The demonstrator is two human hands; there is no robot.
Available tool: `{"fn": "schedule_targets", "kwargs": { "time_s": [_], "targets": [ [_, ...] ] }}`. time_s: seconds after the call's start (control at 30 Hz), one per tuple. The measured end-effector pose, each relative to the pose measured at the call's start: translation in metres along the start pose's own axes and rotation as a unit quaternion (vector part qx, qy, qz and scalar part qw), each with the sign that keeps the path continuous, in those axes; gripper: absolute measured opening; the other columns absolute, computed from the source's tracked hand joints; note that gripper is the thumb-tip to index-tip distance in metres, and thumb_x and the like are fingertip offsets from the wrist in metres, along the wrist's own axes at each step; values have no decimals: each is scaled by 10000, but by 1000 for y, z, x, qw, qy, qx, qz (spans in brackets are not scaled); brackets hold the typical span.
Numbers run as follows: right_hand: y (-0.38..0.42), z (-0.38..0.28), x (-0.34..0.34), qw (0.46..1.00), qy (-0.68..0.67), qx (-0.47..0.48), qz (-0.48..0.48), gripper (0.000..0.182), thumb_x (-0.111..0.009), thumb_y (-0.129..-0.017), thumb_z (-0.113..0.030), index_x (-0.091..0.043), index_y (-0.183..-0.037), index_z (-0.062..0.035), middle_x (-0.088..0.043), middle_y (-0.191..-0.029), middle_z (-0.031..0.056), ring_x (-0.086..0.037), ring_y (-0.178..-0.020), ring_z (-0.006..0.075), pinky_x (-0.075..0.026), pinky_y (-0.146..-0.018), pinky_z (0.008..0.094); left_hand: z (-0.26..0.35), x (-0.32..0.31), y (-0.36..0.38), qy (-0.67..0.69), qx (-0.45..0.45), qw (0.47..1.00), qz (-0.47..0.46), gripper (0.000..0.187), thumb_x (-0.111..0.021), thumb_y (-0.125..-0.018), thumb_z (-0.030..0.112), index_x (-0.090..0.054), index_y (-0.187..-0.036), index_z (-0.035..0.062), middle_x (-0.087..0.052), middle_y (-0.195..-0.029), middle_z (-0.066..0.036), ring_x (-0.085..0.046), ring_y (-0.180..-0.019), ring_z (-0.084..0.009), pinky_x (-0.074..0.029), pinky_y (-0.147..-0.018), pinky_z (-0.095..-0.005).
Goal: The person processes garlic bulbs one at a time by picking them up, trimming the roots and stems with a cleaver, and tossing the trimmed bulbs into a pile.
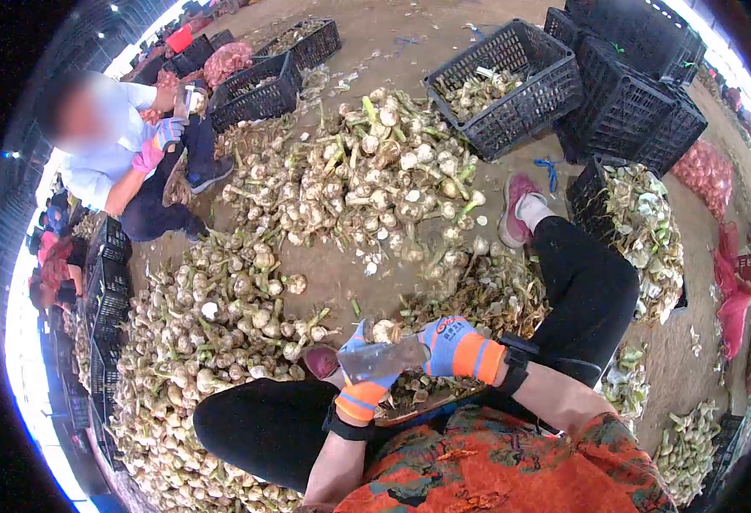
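My left hand (pixel 364 376), in a blue and orange glove, is closed around a garlic bulb (pixel 386 331) that shows at its fingertips. My right hand (pixel 457 346), gloved alike, grips the handle end of a broad-bladed knife (pixel 384 360). The blade lies across the front of my left hand, just below the bulb. Both hands are close together above my lap. A large heap of garlic (pixel 196 342) spreads to the left, and another pile (pixel 375 171) with green stems lies ahead. Dry husks and trimmings (pixel 487 295) lie just beyond my right hand.
A co-worker (pixel 110 154) in gloves sits at the upper left, holding a tool and garlic. Black crates (pixel 504 85) stand ahead, with more stacked at the right (pixel 628 103). A crate heaped with husks (pixel 645 231) is beside my right leg. Red net sacks (pixel 705 175) lie farther right.
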State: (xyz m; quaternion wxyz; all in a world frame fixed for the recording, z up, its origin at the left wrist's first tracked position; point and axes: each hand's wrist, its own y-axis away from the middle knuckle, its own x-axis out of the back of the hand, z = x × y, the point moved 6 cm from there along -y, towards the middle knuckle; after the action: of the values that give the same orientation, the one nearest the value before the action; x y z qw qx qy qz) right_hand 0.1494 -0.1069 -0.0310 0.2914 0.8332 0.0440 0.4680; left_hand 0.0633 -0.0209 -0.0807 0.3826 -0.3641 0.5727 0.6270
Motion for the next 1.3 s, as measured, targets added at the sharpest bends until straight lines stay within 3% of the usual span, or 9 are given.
{"fn": "schedule_targets", "kwargs": {
  "time_s": [0.33, 0.4, 0.6, 0.73, 0.87, 0.93, 1.07, 1.17, 1.3],
  "targets": [
    [3, 5, -5, 999, -35, 0, 30, 422, -583, -646, -346, -608, -946, -50, -613, -939, 180, -588, -884, 317, -463, -789, 391, 9, 5, 8, -327, -156, 928, 83, 330, -642, -756, 190, -508, -1018, 40, -616, -886, -83, -606, -765, -216, -509, -706, -341],
    [-24, 39, -22, 998, -26, 1, 56, 429, -574, -649, -344, -607, -953, -43, -609, -951, 188, -585, -890, 322, -461, -798, 396, 23, -59, 33, -828, -337, 416, 167, 545, -773, -585, 238, -512, -1015, 27, -629, -822, -81, -624, -718, -221, -511, -679, -320],
    [18, 52, 28, 841, -393, -28, 371, 286, -684, -641, -252, -613, -801, -26, -592, -647, 139, -550, -559, 205, -443, -542, 324, 47, -37, 22, -739, -370, 536, 173, 607, -801, -499, 222, -523, -994, 7, -607, -946, -121, -606, -844, -208, -491, -745, -300],
    [-21, 57, -36, 832, -460, 72, 300, 208, -668, -667, -196, -577, -724, -19, -553, -592, 103, -535, -542, 184, -440, -534, 312, 41, -76, 33, -805, -432, 363, 182, 613, -818, -501, 173, -500, -1000, 13, -576, -970, -91, -586, -854, -201, -489, -757, -301],
    [-9, 7, -5, 931, -245, 135, 234, 266, -616, -660, -297, -598, -766, -54, -598, -695, 151, -583, -646, 294, -461, -584, 359, 52, 15, -8, -351, -293, 889, 40, 435, -736, -609, 126, -503, -966, 43, -583, -886, -61, -585, -790, -169, -488, -676, -285],
    [1, -12, 13, 970, -117, 95, 192, 320, -579, -650, -345, -612, -801, -65, -616, -768, 162, -587, -736, 344, -473, -650, 392, 46, 18, -9, -290, -249, 921, 74, 396, -684, -674, 89, -468, -1002, 49, -572, -892, -58, -578, -798, -155, -493, -687, -287],
    [7, -17, 13, 993, -36, 44, 101, 352, -586, -626, -326, -621, -861, -66, -628, -808, 154, -606, -780, 318, -479, -721, 395, 38, -16, 19, -531, -334, 774, 88, 375, -650, -713, 82, -448, -1027, 43, -573, -916, -71, -579, -806, -164, -495, -705, -288],
    [-1, -9, 0, 997, -29, 34, 67, 387, -597, -624, -340, -621, -894, -63, -628, -880, 159, -599, -841, 315, -474, -744, 398, 27, 8, 8, -245, -199, 948, 42, 418, -664, -703, 98, -442, -1052, 37, -579, -930, -73, -582, -798, -172, -496, -711, -301],
    [-7, -2, -10, 999, -30, 24, 36, 398, -593, -631, -342, -620, -911, -60, -619, -907, 172, -595, -858, 318, -472, -759, 391, 33, 4, 8, -609, -289, 738, 36, 411, -705, -673, 156, -500, -1012, 49, -585, -935, -79, -585, -782, -178, -491, -699, -309]
  ]
}}
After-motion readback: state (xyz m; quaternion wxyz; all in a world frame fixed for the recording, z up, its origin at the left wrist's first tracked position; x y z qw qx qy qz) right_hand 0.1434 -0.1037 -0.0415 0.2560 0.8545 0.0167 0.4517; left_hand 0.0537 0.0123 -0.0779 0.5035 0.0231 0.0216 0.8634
